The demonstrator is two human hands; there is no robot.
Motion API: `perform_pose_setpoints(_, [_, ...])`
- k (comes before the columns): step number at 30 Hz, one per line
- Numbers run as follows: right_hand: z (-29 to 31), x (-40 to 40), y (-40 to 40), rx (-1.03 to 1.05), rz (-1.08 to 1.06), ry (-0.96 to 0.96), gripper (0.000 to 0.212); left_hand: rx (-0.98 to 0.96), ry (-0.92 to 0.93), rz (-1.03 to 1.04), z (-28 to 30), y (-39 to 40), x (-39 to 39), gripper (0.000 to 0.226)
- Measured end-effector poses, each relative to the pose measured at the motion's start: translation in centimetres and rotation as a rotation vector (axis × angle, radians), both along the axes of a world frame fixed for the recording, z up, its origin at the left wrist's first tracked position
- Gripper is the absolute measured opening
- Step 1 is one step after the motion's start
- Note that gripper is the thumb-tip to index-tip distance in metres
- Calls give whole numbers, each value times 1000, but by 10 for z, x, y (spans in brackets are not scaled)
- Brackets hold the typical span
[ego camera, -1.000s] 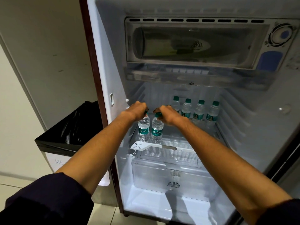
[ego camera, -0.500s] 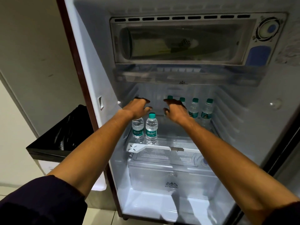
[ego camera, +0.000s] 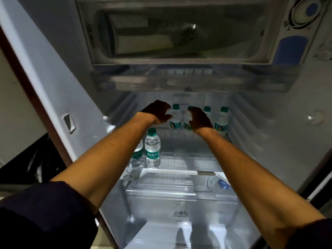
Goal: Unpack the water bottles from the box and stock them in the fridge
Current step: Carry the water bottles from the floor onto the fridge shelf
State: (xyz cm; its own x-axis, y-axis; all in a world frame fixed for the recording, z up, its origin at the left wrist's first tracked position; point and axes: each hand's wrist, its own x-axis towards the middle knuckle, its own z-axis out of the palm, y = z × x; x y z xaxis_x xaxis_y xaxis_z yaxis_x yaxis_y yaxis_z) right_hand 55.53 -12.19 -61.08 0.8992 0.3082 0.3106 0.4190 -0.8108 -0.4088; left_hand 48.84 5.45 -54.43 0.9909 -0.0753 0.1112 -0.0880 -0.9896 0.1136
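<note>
Standing bottles (ego camera: 152, 148) below both empty hands (ego camera: 158, 112).

Six water bottles (ego camera: 152, 148) stand on fridge shelf (ego camera: 186, 164)

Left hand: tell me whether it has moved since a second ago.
Yes. The left hand left the front bottle and went deeper, toward the back row.

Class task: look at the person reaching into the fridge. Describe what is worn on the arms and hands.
Both forearms are bare. A dark navy sleeve is pushed up near each elbow: the left sleeve and the right sleeve. The left hand and right hand show no gloves; they are too shadowed to check for rings.
</note>
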Motion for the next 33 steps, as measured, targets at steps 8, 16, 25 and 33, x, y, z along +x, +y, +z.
perform_pose_setpoints(8, [-4,29,-3,-50,79,-4,67,15,28,-87,-22,-14,52,64])
perform_pose_setpoints(16, [-1,35,-6,44,98,-162,38,13,22,-82,-35,-28,81,67])
perform_pose_setpoints(25, [10,26,-13,53,109,-97,22,-2,-93,-90,-32,-21,63,34])
perform_pose_setpoints(33, [36,-3,-19,-90,192,125,38,93,-19,-39,-12,-19,24,19])
